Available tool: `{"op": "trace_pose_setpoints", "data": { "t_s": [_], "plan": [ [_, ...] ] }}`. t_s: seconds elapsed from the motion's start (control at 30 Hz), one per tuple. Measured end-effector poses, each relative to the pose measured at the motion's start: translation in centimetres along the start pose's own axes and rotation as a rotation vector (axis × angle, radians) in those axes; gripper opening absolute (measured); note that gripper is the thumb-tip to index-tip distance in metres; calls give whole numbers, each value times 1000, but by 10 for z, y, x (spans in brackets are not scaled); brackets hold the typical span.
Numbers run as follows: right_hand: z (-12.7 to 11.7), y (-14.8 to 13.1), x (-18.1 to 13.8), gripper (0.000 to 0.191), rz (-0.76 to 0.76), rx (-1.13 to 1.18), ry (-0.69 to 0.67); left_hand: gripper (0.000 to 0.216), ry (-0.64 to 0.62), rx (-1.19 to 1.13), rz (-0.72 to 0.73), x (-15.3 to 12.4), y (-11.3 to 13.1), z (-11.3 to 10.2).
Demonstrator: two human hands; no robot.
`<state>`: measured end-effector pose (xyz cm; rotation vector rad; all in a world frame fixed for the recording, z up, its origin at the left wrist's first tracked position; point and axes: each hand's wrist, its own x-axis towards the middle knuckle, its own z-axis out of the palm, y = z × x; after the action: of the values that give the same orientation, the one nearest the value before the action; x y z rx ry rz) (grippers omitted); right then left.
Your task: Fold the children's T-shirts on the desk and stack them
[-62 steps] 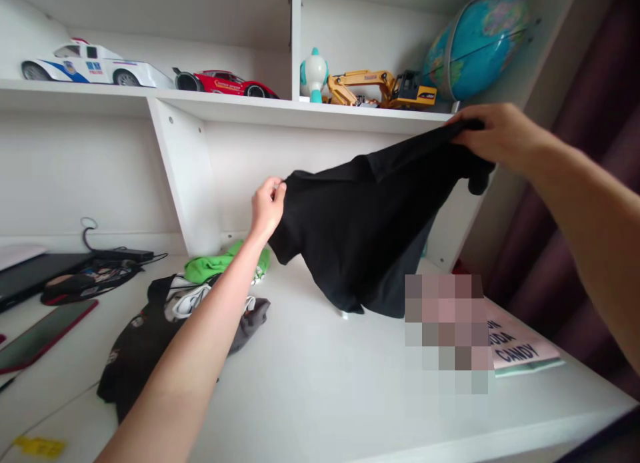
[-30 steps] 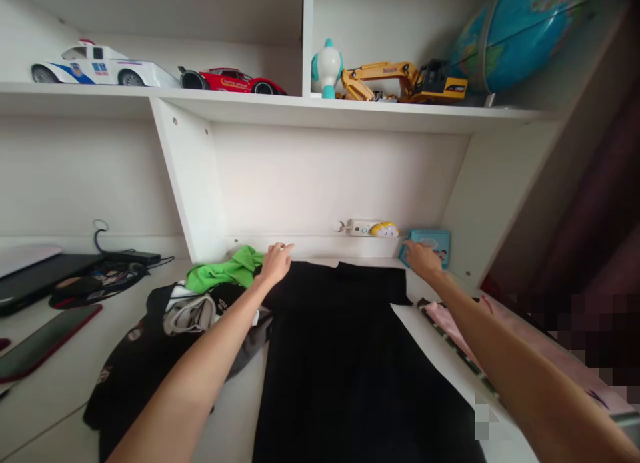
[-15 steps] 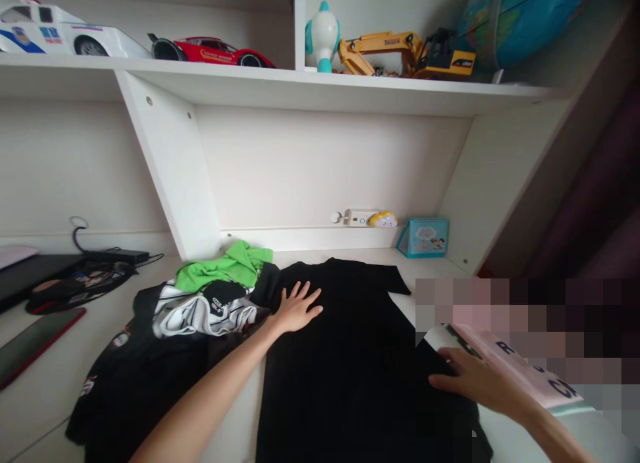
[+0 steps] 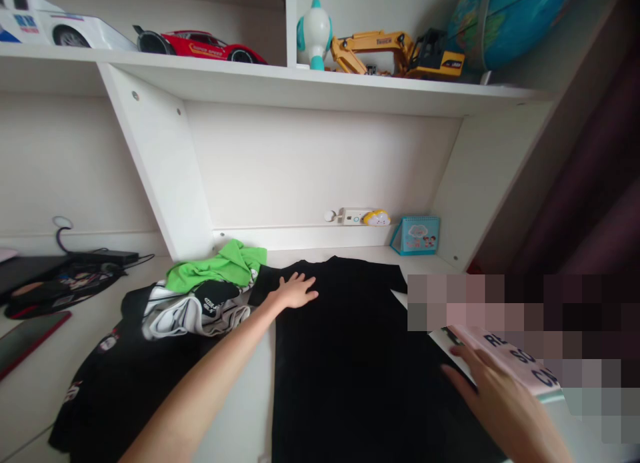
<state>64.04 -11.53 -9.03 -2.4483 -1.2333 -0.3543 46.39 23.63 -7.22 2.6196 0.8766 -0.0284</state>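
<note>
A black T-shirt [image 4: 350, 363] is spread out on the white desk, collar toward the wall. My left hand [image 4: 296, 291] lies flat on its upper left part near the sleeve, fingers spread. Over the shirt's right edge is my right hand [image 4: 493, 390], its thumb and fingers apart with nothing seen between them; whether it touches the cloth I cannot tell. To the left lies a heap of clothes: a green garment [image 4: 220, 264], a white striped one [image 4: 175, 313] and black clothing [image 4: 135, 376].
A pink item with lettering [image 4: 520, 360] lies right of the shirt, partly pixelated. A blue desk calendar [image 4: 419, 235] and a power socket [image 4: 354, 216] are at the back. Overhead, a shelf [image 4: 320, 90] bears a toy excavator [image 4: 400, 53], a red toy car [image 4: 200, 46] and a globe [image 4: 505, 23].
The shirt's left sleeve lies spread more outward, and its left side has shifted right. My right hand has moved slightly nearer to me. The view has turned a little.
</note>
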Motion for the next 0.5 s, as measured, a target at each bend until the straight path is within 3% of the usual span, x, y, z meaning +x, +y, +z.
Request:
{"op": "trace_pose_setpoints", "data": {
  "t_s": [0.1, 0.17, 0.27, 0.37, 0.5],
  "plan": [
    [16, -69, -14, 48, -381, 100, -63, 50, 101, 73, -174, 2, -29, -22],
    [33, -99, -25, 55, -583, 107, -161, 43, 124, 92, -231, -3, -50, -32],
    [51, -109, -36, 61, -625, 66, -201, 36, 182, 114, -239, -13, -69, -41],
    [54, -116, -40, 62, -621, 51, -148, 27, 251, 125, -225, -16, -74, -47],
    [59, -174, -54, 49, -693, 245, 60, 19, 302, 67, -214, -10, -74, -58]
  ]
}}
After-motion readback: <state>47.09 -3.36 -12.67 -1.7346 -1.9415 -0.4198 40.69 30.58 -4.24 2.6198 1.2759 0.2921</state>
